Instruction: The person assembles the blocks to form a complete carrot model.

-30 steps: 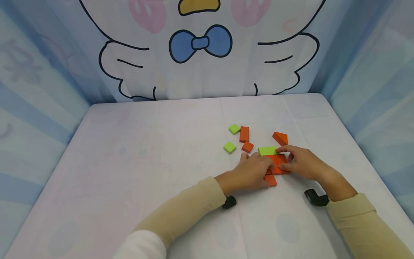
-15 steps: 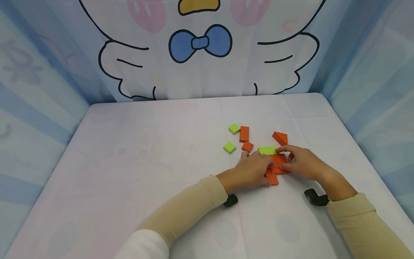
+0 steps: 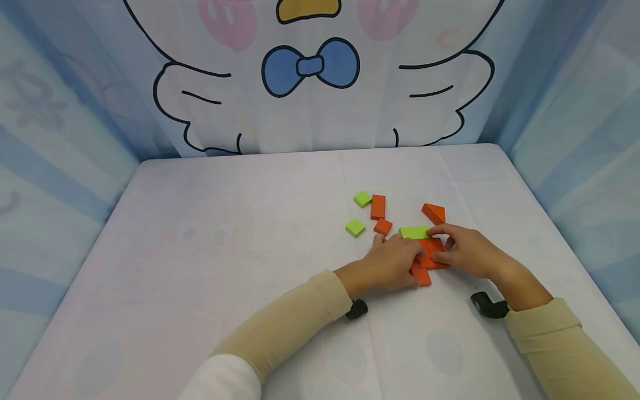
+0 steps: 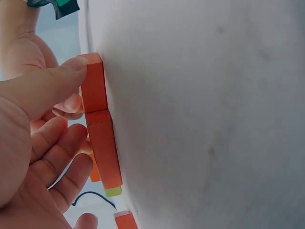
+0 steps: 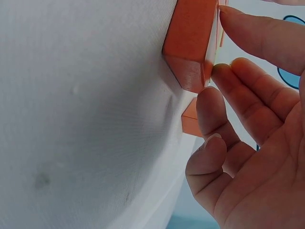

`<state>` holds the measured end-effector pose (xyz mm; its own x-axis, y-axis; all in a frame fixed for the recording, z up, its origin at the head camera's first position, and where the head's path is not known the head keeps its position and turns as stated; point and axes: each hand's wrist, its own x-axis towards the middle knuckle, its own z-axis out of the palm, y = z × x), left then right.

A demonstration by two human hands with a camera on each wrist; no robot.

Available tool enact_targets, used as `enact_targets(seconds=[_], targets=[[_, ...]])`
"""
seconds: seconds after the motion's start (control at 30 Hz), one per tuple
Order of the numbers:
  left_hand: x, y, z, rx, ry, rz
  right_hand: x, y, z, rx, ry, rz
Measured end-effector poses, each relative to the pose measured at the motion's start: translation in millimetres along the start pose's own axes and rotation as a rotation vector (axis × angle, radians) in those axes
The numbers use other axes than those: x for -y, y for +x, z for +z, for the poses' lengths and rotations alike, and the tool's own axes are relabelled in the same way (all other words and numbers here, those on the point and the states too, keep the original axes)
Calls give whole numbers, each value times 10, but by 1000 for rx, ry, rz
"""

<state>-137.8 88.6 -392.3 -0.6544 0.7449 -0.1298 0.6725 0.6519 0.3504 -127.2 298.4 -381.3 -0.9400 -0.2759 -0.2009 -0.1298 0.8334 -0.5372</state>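
Observation:
Several orange blocks lie flat and joined, with a green rectangular block [image 3: 413, 233] along their far edge. At the near side sits a small orange block [image 3: 422, 277]; the left thumb [image 4: 69, 71] touches its top edge in the left wrist view. The left hand [image 3: 382, 266] rests over the group's left part, its other fingers loosely bent and hiding some blocks. From the right side, the right hand [image 3: 470, 250] touches the group: its index fingertip is at the green block, its thumb on a flat orange block [image 3: 437, 250]. The right wrist view shows the other fingers loosely bent beside an orange block [image 5: 190, 36].
Beyond the group lies an orange triangular block [image 3: 434, 213]. To its left are a green square block [image 3: 355, 227], another green square block [image 3: 362, 199], an orange rectangular block [image 3: 378, 207] and a small orange cube-like block [image 3: 383, 226]. A patterned curtain [image 3: 310, 122] hangs behind the white table [image 3: 225, 233].
The left hand has shifted slightly right and away from the person, and the small near orange block has moved with it toward the group. The right hand has stayed still.

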Motion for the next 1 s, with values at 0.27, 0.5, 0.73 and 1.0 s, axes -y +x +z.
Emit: enact_targets(seconds=[0.27, 0.5, 0.73, 1.0], targets=[[247, 26, -162, -41, -75, -46, 11, 16, 7, 5, -6, 10], [548, 96, -255, -91, -82, -149, 31, 25, 3, 11, -19, 28], [632, 139, -233, -79, -65, -196, 34, 24, 12, 17, -14, 39], [647, 116, -258, -60, -70, -213, 25, 19, 7, 17, -22, 42]])
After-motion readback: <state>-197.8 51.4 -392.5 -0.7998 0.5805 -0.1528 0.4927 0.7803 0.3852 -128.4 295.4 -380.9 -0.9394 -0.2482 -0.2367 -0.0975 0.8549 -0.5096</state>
